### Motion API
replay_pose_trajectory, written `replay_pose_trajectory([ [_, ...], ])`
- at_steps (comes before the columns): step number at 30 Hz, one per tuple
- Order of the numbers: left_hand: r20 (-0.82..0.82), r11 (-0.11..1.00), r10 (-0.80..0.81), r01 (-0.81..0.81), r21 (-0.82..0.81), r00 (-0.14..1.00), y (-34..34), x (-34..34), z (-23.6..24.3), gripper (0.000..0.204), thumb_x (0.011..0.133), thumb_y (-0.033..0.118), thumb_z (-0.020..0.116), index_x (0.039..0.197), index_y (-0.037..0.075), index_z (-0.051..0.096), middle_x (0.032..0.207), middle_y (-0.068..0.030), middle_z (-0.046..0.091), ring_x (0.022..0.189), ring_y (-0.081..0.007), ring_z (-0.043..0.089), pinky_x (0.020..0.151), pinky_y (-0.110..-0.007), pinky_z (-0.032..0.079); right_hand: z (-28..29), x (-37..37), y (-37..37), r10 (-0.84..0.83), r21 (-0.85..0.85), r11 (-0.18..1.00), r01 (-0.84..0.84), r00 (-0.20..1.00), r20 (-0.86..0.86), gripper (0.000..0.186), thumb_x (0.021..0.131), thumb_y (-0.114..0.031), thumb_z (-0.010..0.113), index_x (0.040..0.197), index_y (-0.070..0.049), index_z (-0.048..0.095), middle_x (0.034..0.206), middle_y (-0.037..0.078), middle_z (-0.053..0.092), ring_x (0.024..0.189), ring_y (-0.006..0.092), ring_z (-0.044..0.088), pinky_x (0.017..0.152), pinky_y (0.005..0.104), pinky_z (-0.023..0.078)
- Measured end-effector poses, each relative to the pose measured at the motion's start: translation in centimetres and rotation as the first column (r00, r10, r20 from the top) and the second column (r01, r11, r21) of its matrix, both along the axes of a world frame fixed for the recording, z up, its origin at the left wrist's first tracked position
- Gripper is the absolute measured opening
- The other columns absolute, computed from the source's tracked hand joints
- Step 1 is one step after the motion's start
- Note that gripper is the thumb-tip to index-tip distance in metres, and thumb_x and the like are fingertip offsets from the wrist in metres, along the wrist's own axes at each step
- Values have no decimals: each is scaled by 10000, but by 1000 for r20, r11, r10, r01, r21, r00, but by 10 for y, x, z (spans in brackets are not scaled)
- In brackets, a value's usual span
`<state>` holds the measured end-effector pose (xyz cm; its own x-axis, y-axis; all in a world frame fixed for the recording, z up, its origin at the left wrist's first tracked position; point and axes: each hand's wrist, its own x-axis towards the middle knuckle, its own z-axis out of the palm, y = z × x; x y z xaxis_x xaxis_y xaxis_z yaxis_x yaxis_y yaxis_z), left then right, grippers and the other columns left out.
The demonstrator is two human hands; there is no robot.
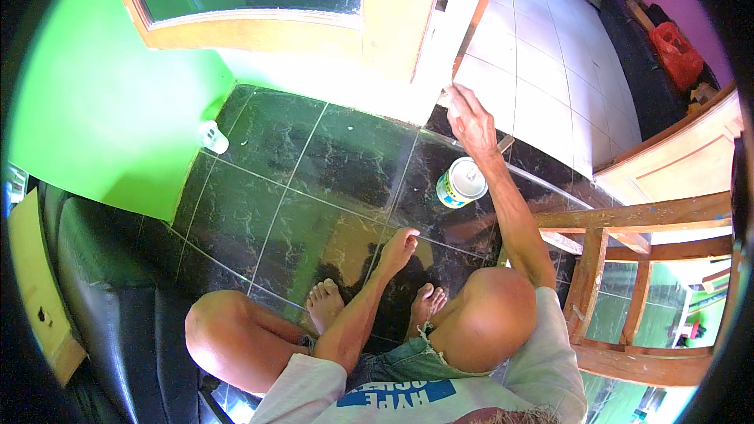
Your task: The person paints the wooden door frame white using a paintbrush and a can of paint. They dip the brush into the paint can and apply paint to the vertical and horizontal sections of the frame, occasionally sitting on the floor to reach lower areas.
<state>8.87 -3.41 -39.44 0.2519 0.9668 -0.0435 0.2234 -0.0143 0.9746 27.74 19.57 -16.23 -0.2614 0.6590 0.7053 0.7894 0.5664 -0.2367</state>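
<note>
My right hand point(473, 124) reaches forward to the foot of the white door frame point(433, 59). Its fingers are pinched together, and what they hold is too washed out to make out. A short pale wooden piece point(505, 144) shows beside that wrist; whether it belongs to something in the hand I cannot tell. Just below, next to my right forearm, a round can point(454, 192) with a white top and a yellow, green and blue label stands on the dark floor. My left hand point(401, 249) hangs curled above the tiles between my knees, with nothing visible in it.
A pale cup-like thing point(213, 137) lies by the green wall point(102, 102). To the right stands a wooden frame point(593, 283); at left is a black padded seat point(129, 322). Beyond the doorway, a red plastic bag point(676, 55) lies above white floor tiles point(542, 55).
</note>
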Motion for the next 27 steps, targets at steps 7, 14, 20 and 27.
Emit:
replay_pose_trajectory([
  [7, -30, 1000, 0, 0, -9, 1000, -2, -2, -3, 305, 943, 60, 622, 1247, 59, 602, 954, -81, 633, 853, -202, 634, 796, -354, 516, 32, 13, 3, 208, -98, 960, -263, 902, -378, 397, 890, 64, 635, 1269, -41, 692, 1281, 129, 696, 1183, 230, 670, 1027, 328, 508],
  [14, 31, 999, -5, 6, -34, 1000, 0, -1, -6, 302, 945, 65, 622, 1246, 55, 603, 961, -82, 639, 849, -204, 634, 788, -350, 517, 40, 20, 4, 47, -25, 998, -63, 904, -426, 404, 888, 78, 610, 1271, -21, 694, 1272, 144, 702, 1190, 243, 667, 1049, 349, 497],
  [20, -17, 1000, 8, -8, -24, 1000, -3, -1, -10, 298, 947, 71, 626, 1244, 56, 604, 953, -93, 638, 845, -212, 641, 784, -351, 518, 30, -4, -15, 141, 20, 989, -147, 890, -435, 406, 874, 59, 629, 1255, -64, 699, 1247, 163, 699, 1152, 284, 686, 1006, 372, 528],
  [27, -25, 1000, 26, -25, 19, 999, 0, -1, -18, 304, 944, 72, 637, 1247, 72, 609, 954, -97, 646, 855, -226, 652, 796, -364, 525, 21, -7, 3, 118, 13, 992, -127, 881, -457, 414, 880, 84, 615, 1275, -17, 683, 1258, 154, 702, 1141, 258, 690, 979, 344, 535],
])
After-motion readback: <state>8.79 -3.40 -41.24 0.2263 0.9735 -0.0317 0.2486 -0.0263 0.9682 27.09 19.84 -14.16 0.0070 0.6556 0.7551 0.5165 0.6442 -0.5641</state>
